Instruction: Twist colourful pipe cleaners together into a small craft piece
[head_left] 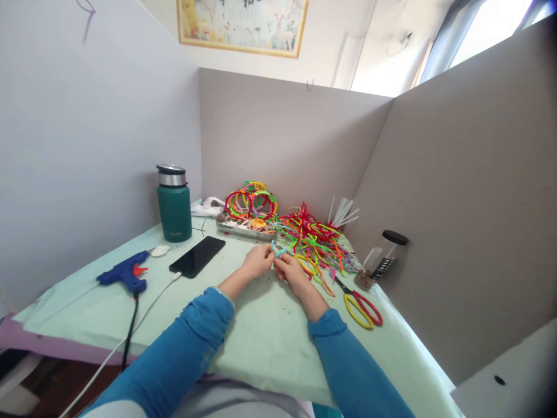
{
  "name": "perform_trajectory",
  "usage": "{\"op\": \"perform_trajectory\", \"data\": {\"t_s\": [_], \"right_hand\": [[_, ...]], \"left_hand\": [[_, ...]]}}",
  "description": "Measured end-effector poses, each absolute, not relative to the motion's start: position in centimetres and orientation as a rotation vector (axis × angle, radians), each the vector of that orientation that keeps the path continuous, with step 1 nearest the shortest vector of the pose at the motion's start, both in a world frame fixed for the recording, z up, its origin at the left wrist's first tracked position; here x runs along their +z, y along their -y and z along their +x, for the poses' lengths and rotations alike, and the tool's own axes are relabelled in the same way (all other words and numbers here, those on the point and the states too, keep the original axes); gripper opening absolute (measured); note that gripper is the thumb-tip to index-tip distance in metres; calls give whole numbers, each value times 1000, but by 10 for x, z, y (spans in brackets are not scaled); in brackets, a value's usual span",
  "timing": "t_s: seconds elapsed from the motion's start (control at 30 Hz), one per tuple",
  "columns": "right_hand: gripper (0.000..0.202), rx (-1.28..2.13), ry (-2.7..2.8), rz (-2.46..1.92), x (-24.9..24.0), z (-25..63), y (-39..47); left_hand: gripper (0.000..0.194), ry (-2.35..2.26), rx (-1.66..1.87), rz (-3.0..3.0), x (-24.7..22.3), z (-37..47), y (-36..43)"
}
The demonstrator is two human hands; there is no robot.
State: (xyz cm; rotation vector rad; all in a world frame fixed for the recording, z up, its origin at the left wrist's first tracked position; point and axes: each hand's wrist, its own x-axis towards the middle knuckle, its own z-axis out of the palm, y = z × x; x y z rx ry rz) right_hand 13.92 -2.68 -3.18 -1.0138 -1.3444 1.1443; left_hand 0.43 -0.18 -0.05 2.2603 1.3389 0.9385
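Observation:
A short light-blue fuzzy stem (282,252) is pinched between my two hands near the middle of the table. My left hand (259,260) has its fingertips closed on one part of it, and a bit sticks up above them. My right hand (292,273) grips it from the other side, with the fingertips of both hands nearly touching. Just beyond and to the right spreads a heap of colourful fuzzy stems (311,232). Behind my hands, a metal tray (248,233) holds small pieces, with rings of coloured stems (251,203) above it.
Scissors (360,306) with red and yellow handles lie at the right, near a tilted clear jar (383,258). White sticks (343,213) stand behind the heap. Leftward are a phone (198,256) with a cable, a green bottle (174,212) and a blue glue gun (126,273). Grey partitions (287,139) surround the table.

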Motion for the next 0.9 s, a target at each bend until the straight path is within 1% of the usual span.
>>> {"op": "perform_trajectory", "data": {"t_s": [0.23, 0.53, 0.6, 0.77, 0.83, 0.9], "right_hand": [[26, 1158, 1321, -1007, -33, 141, 26], [31, 1205, 1253, -1002, -36, 143, 22], [32, 1216, 1245, -995, -36, 143, 21], [32, 1249, 1216, -969, -34, 143, 22], [33, 1254, 1207, -956, -34, 143, 23], [32, 1261, 1199, -945, -34, 144, 23]], "left_hand": [[23, -1322, 960, 2256, 1, 4, 2], [23, -1318, 951, 2221, 0, 5, 2], [28, -1317, 953, 2192, -1, 4, 2], [51, -1264, 1011, 2124, -3, 4, 0], [55, -1238, 1048, 2098, -3, 4, 0], [51, -1218, 1098, 2068, -3, 4, 0]]}}
